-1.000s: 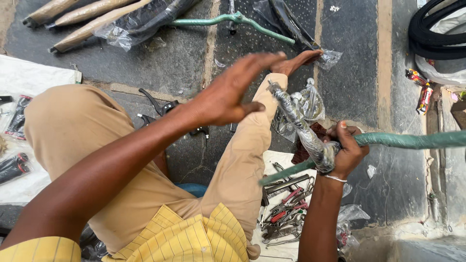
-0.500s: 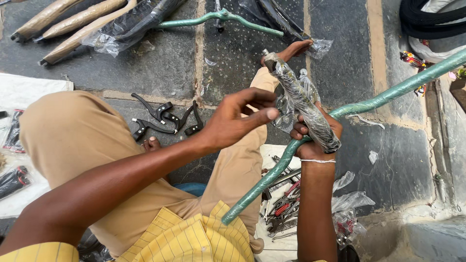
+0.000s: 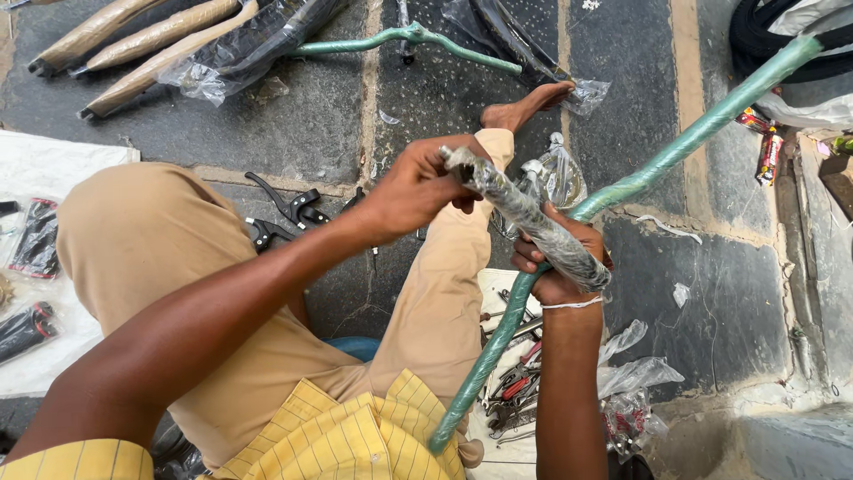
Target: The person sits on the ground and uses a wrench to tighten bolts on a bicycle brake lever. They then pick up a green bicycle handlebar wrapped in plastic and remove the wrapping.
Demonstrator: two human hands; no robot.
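Right hand (image 3: 558,267) wraps shut around my green-wrapped tube (image 3: 657,173) and the grey plastic-wrapped part (image 3: 533,227), bracing both. Left hand (image 3: 418,182) pinches that part's tip at ten o'clock, steadying it over loose tools (image 3: 515,391).

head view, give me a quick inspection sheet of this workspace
surface: dark stone paving with pale joints; white sheet at left.
job's things: green-wrapped tube and plastic-wrapped grey part, crossing at the hands.
clutter: black brake levers, hand tools, loose plastic bags, paper-wrapped parts, a second green tube.
grippers: left hand grips the wrapped part's upper end; right hand closed round its lower end and the tube.
cables: nothing seen.
surroundings: black tyre at top right; person's bare foot on the paving.
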